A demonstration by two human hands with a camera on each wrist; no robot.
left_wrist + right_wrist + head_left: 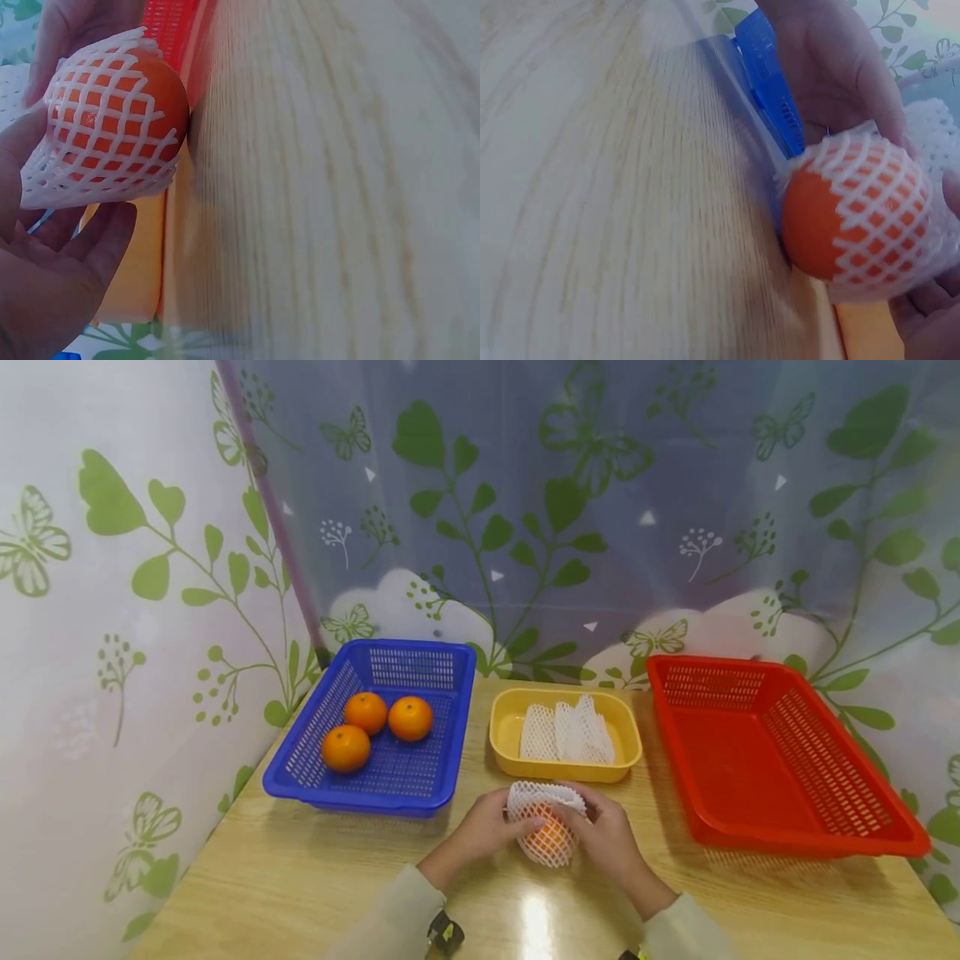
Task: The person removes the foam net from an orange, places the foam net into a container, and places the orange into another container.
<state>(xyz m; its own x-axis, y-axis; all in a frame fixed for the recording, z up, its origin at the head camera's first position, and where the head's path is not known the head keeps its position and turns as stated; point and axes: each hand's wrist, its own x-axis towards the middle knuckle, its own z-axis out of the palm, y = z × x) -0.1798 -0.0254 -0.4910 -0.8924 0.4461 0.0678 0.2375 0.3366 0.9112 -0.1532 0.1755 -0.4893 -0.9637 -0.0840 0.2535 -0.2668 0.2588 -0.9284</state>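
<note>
An orange point(551, 837) sits inside a white foam net sleeve point(534, 793) just in front of the yellow tray. My left hand point(482, 827) grips the sleeve and fruit from the left, its thumb over the front. On the other side, my right hand point(604, 833) holds them with its thumb near the sleeve's top. In the left wrist view, bare peel of the orange point(175, 101) shows past the sleeve's edge. The right wrist view also has the orange point(804, 225) partly outside the netting point(885, 217); some fingertips are hidden behind it.
A blue basket point(442, 789) at the left holds three oranges point(410, 719). Behind the hands, a yellow tray point(562, 771) contains several white foam sleeves point(581, 735). At the right stands a red basket point(742, 760). All rest on a wooden table point(300, 885) against patterned curtains.
</note>
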